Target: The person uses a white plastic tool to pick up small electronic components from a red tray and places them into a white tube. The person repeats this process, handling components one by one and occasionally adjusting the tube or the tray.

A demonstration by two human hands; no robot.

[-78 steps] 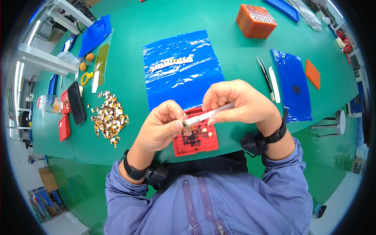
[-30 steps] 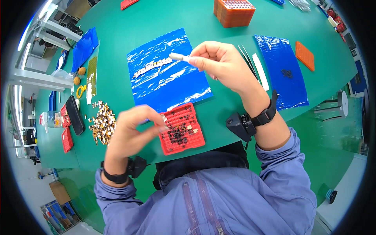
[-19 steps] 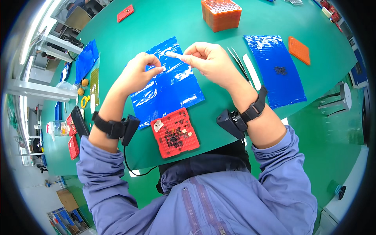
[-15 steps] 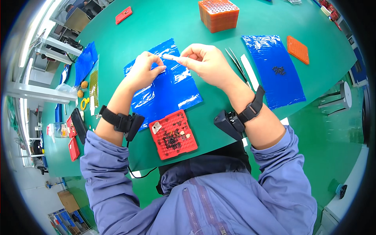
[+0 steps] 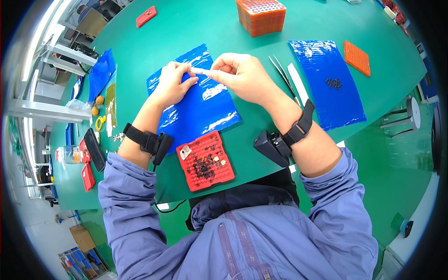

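Over a glossy blue sheet on the green table, my two hands meet at the fingertips. My right hand pinches a small whitish piece, whose kind I cannot make out. Its far end reaches the fingers of my left hand, which are closed too; whatever they hold is hidden. Nearer to me, a red studded tray overlaps the table's front part beside the sheet. Many tiny black parts and a few pale bits lie scattered on it.
Right of my hands lie tweezers, a white strip and another blue sheet bearing small black parts. Beyond stand an orange tray and a stack of orange trays. Yellow scissors and a black case lie left.
My hands have come closer together, so the whitish piece in my right fingertips now meets my left fingers. The trays and sheets stay where they were.
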